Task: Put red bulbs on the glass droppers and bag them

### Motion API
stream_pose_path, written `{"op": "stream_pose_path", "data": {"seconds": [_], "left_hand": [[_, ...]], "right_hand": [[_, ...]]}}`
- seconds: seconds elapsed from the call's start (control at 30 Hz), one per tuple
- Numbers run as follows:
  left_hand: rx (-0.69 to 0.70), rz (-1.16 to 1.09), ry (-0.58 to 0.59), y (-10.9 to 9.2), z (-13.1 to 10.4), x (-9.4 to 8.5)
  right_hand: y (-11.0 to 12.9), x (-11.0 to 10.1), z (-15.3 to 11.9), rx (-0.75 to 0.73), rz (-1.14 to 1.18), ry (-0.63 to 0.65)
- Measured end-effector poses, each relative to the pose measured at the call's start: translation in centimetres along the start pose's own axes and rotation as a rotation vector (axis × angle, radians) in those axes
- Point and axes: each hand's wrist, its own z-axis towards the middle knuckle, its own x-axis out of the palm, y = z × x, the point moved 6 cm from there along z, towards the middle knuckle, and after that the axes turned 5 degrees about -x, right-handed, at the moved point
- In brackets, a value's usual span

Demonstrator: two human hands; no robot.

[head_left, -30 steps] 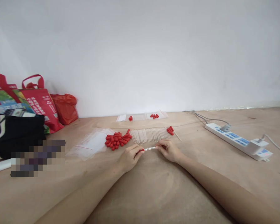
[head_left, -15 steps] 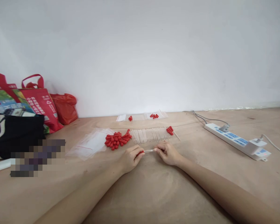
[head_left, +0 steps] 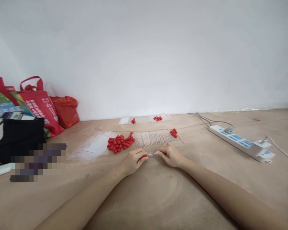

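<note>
Head view: the left hand (head_left: 134, 160) pinched a red bulb (head_left: 145, 156), the right hand (head_left: 169, 155) the right end of a tube (head_left: 152, 154), both closed; the tube spanned between them, nearer than the tube row (head_left: 153, 138). Skewed pressure might have bent it, or a loose pinch dropped it.

Bare, smooth left forearm (head_left: 92, 193) and bare, smooth right forearm (head_left: 220, 186), both long and tapering into a bare left hand (head_left: 133, 160) and a bare right hand (head_left: 172, 156). A small, dot-like spot (head_left: 115, 175) marks the left forearm.
</note>
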Motion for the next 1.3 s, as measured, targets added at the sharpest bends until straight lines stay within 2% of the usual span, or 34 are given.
{"op": "stream_pose_path", "data": {"seconds": [0.17,0.27,0.37,0.47,0.57,0.67,0.73,0.97,1.3], "left_hand": [[0.010,-0.021,0.006,0.6,-0.1,0.0],[0.035,-0.040,0.027,0.9,-0.1,0.2],[-0.030,-0.007,-0.054,1.3,-0.1,-0.4],[-0.164,0.050,-0.142,1.9,-0.3,-1.2],[-0.211,0.064,-0.113,1.9,-0.3,-1.2],[-0.180,0.065,-0.066,1.5,-0.1,-0.9],[-0.164,0.060,-0.058,1.5,-0.1,-0.7],[-0.159,0.060,-0.062,1.7,-0.1,-0.6],[-0.175,0.052,-0.040,1.7,-0.1,-0.4]], "right_hand": [[0.8,-0.6,0.0,-0.187,-0.260,0.015],[1.2,-0.5,-0.1,-0.216,-0.343,0.014],[0.9,-0.8,0.0,-0.183,-0.373,-0.027],[-1.6,-2.5,-0.2,0.049,-0.334,-0.189],[-6.0,-4.6,-1.6,0.453,-0.247,-0.376],[-9.7,-5.6,-3.4,0.801,-0.225,-0.409],[-11.0,-5.8,-4.0,0.921,-0.255,-0.375],[-11.5,-5.6,-4.3,1.053,-0.305,-0.294],[-11.3,-5.4,-4.4,1.054,-0.252,-0.278]]}}
